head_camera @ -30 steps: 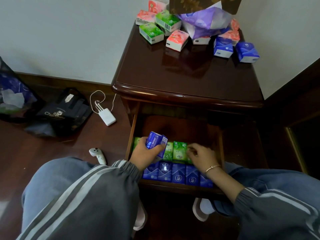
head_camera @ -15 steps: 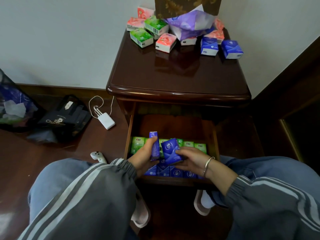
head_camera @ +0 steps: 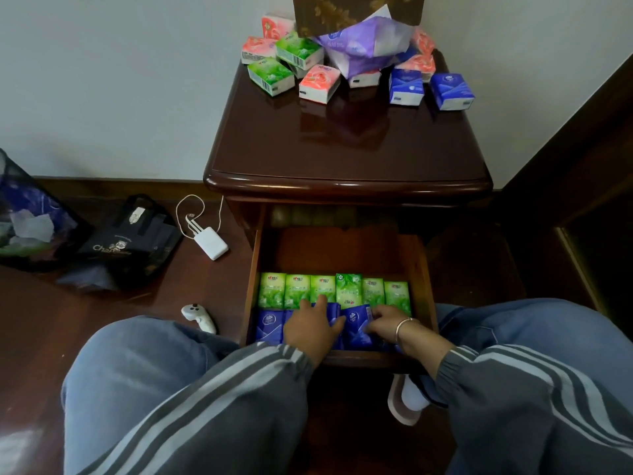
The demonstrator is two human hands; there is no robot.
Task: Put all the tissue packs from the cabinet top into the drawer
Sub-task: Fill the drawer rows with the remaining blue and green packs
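Note:
The drawer (head_camera: pixel 419 269) of the dark wooden cabinet (head_camera: pixel 346 149) is pulled out. Inside it, a row of green tissue packs (head_camera: pixel 298 291) stands behind a front row of blue tissue packs (head_camera: pixel 269 325). My left hand (head_camera: pixel 313 327) lies on the blue row and grips a blue pack pushed down into it. My right hand (head_camera: pixel 388 323) holds another blue pack (head_camera: pixel 356 325) from its right side, set in the same row. At the back of the cabinet top lie several pink packs (head_camera: pixel 318 82), green packs (head_camera: pixel 270 75) and blue packs (head_camera: pixel 452 90).
A torn purple wrapper (head_camera: pixel 363 46) and a brown patterned box (head_camera: pixel 356 12) sit among the packs on top. On the floor to the left are a white charger (head_camera: pixel 210 241), a white controller (head_camera: pixel 198 317) and a black bag (head_camera: pixel 126 245). My knees flank the drawer.
Both hands have lowered their blue packs from above the drawer into the front blue row. The camera view has tilted down slightly.

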